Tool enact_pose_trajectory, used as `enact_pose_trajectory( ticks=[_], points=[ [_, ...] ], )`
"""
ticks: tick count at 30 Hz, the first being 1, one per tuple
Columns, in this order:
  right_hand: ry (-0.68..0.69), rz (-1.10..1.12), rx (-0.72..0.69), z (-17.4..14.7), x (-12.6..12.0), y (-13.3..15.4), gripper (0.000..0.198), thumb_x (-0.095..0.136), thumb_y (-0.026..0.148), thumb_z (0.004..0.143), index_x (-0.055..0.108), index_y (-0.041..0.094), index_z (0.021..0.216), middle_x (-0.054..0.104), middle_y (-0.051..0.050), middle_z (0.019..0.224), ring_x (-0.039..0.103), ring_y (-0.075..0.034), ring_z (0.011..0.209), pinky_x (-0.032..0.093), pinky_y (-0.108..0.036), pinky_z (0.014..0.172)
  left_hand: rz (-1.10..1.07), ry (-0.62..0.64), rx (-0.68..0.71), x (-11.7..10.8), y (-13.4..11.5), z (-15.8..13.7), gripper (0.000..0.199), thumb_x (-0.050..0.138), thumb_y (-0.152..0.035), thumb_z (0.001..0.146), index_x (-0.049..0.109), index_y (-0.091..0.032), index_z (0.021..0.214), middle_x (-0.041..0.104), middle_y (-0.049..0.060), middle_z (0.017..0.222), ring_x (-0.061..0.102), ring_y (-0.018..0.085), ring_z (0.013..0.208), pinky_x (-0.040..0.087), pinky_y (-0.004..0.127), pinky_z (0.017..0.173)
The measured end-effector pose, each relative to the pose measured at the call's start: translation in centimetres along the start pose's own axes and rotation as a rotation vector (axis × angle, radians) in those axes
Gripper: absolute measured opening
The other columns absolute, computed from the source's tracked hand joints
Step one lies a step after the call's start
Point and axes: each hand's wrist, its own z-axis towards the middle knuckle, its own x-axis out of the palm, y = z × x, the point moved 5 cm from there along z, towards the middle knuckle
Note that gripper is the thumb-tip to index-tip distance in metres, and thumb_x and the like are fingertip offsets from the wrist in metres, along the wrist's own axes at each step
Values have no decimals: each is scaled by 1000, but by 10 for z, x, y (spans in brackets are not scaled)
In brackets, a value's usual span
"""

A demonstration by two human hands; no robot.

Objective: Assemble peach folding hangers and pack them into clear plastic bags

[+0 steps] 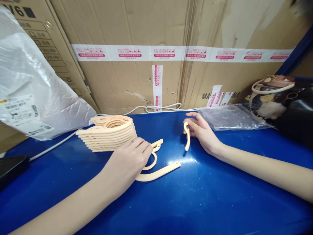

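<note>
My left hand [135, 153] is closed over a cream plastic folding hanger [158, 173] lying on the blue table; its fingertips are hidden. A ring-shaped part and a curved arm with a hole at its end stick out past my fingers. Just behind that hand stands a neat stack of similar cream hangers [110, 137]. To the right, my right hand [201, 132] pinches a short curved cream plastic piece [187, 138] between thumb and fingers. The piece hangs downward, slightly above the table surface.
Against the back stands a large taped cardboard box [127, 78]. A white plastic parcel bag [41, 81] leans at left, near a dark object [13, 169]. At back right are a clear plastic bag [230, 117] and a pouch with a fluffy charm [271, 98]. A white cable [166, 106] runs behind.
</note>
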Motion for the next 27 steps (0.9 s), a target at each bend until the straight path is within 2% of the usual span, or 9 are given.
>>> enact_pose_trajectory(
  ticks=[3,6,9,13,16,18,20,22,27],
  points=[
    [102,-46,20,-2,9,3,30,54,42,90,43,27,114,59,4,88,42,-6,45,32,-21,39,-183,-108,-34,-11,-8,0,23,40,-16,101,63,-14,98,70,11,105,64,27,102,54,39,81],
    [288,-141,46,-5,22,5,32,57,45,90,50,22,111,57,7,65,33,-7,39,23,-22,37,-437,-119,-52,-10,-18,-2,19,45,-29,102,60,-19,108,64,10,124,56,26,121,51,43,96],
    [388,-248,22,-11,28,9,34,53,51,93,57,18,101,43,10,50,36,-9,42,27,-23,42,-523,-24,-70,4,-26,-5,26,48,-36,101,55,-21,121,52,10,143,41,28,139,44,48,108],
    [420,-405,-66,-19,31,18,32,62,48,89,66,17,91,47,7,59,40,-9,52,30,-24,50,-546,61,-158,22,-24,-8,31,43,-45,102,53,-22,119,40,11,155,28,31,147,38,54,114],
    [463,-679,-247,-26,36,23,30,60,40,93,67,18,110,56,4,65,50,-12,58,36,-25,56,-564,100,-171,26,-20,-6,30,34,-43,104,55,-21,107,45,11,151,28,31,147,35,55,115],
    [490,-813,-395,-31,40,26,33,45,37,101,63,17,121,66,-3,82,61,-17,72,45,-29,67,-570,132,-173,25,-16,-4,31,30,-40,106,54,-20,104,47,12,150,28,30,147,33,55,117],
    [524,-853,-485,-34,42,26,39,32,36,105,60,17,125,67,-9,100,65,-20,86,49,-33,77,-592,162,-209,26,-12,-3,32,28,-39,106,53,-19,107,44,12,152,28,30,148,31,56,118],
    [554,-863,-503,-36,43,25,41,29,37,106,59,17,124,67,-11,105,66,-21,90,50,-34,78,-639,167,-251,27,-8,-3,32,27,-41,106,52,-20,109,42,11,154,27,31,148,31,57,117],
    [554,-867,-427,-35,42,24,32,32,37,105,52,16,119,70,-6,90,67,-18,71,48,-29,64,-775,132,-319,27,-3,-3,29,27,-44,106,47,-23,104,41,8,155,30,27,147,34,55,116]
  ],
)
